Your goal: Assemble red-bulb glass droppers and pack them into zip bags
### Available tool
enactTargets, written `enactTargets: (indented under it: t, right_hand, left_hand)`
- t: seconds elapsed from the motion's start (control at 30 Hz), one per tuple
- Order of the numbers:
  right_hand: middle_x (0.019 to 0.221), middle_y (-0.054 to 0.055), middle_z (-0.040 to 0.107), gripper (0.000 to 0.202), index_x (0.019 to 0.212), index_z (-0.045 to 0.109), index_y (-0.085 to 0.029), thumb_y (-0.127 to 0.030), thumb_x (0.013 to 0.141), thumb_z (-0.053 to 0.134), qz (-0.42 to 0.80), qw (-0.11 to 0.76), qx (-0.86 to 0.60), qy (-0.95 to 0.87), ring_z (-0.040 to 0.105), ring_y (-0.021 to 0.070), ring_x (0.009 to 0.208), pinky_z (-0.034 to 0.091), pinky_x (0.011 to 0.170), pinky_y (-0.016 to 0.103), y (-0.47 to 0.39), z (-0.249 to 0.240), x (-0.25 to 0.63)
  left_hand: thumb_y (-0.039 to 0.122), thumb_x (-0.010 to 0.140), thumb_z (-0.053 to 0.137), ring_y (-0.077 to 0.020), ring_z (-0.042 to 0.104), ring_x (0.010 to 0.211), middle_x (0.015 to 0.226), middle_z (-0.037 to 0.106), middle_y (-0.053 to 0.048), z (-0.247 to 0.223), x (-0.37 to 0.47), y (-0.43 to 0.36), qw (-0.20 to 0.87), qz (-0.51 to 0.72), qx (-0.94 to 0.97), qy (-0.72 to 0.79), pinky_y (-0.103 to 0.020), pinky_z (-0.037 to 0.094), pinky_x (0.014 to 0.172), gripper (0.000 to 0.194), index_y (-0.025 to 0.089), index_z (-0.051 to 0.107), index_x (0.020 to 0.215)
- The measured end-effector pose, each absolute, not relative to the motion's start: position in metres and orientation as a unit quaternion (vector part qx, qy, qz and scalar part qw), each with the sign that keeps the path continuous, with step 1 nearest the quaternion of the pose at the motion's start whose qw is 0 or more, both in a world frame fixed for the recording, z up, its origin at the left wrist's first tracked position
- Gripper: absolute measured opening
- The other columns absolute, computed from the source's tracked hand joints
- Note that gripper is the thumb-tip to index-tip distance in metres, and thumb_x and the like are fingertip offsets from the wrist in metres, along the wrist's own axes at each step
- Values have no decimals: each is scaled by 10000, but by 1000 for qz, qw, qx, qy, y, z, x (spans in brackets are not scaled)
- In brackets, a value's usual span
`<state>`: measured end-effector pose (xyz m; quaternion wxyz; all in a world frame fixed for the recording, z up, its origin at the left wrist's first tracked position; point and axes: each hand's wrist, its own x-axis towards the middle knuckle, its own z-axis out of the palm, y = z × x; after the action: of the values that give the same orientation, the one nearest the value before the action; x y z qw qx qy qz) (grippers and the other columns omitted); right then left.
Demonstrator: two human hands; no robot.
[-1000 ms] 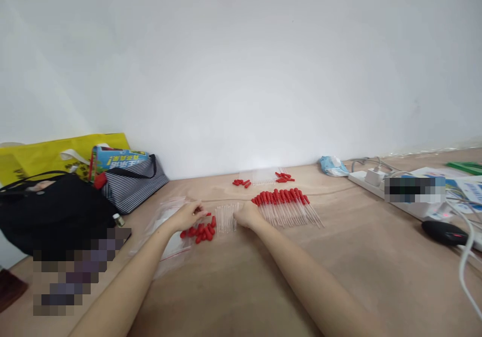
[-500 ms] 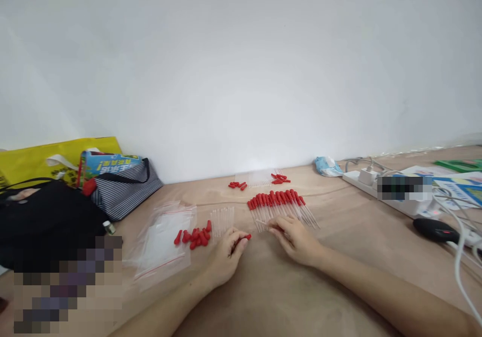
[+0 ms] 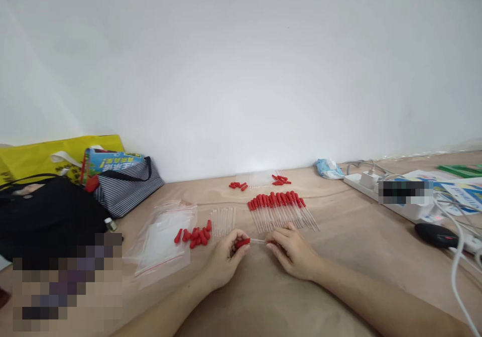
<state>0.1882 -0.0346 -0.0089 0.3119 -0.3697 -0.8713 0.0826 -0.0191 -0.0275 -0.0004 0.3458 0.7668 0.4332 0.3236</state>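
Head view: the left hand [image 3: 228, 256] pinches a red bulb [image 3: 242, 243] between thumb and fingers, and the right hand [image 3: 295, 254] grips a clear tube [image 3: 257, 241] whose near end now meets the bulb's mouth; how far it goes in is too small to tell. Half a second ago the two pieces were apart, the tube slanting toward the droppers and little more than the bulb's tip showing; a second ago the left hand was at the loose bulbs [image 3: 199, 237] and the right at the loose tubes [image 3: 223, 221]. Those piles lie as they did half a second ago. The bulbs are matte and rubbery, rounded at one end and narrower at the other; the tubes are slim, straight and see-through, laid side by side. Just beyond the right hand, the droppers [image 3: 278, 209] form a slanted row, red heads away from the person. Left of the loose bulbs, thin, glossy plastic bags [image 3: 163, 241] with red seal lines overlap on the smooth, wood-toned tabletop [image 3: 256, 302]. Farther out stand a striped bag [image 3: 126, 189] in slack fabric, a soft black bag [image 3: 48, 221] and a white power strip [image 3: 361, 182].
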Motion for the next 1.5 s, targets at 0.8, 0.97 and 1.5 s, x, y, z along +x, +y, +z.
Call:
enactTargets:
  t: [0.8, 0.97, 1.5]
  right_hand:
    - [632, 3, 572, 213, 774, 584, -175, -161, 820, 377, -46, 327, -293, -897, 435, 101, 544, 206, 659, 304, -26, -12, 190]
    - [626, 4, 542, 203, 738, 563, -158, -140, 798, 370, -75, 334, -289, -894, 384, 102, 532, 192, 616, 290, -32, -13, 187]
    - [693, 10, 586, 199, 718, 585, -185, -214, 809, 410, 21, 280, -353, -893, 470, 122, 665, 203, 647, 286, -37, 1, 176]
  left_hand:
    - [225, 786, 476, -134, 548, 602, 660, 636, -6, 7, -16, -39, 143, 303, 851, 404, -231, 405, 584, 163, 173, 628, 762]
    - [213, 798, 459, -140, 528, 589, 599, 602, -3, 8, -14, -42, 80, 305, 873, 372, -239, 406, 590, 172, 173, 613, 732]
    - [199, 835, 409, -139, 552, 629, 693, 632, -11, 10, -19, -33, 115, 268, 897, 332, -320, 376, 729, 188, 172, 579, 759]
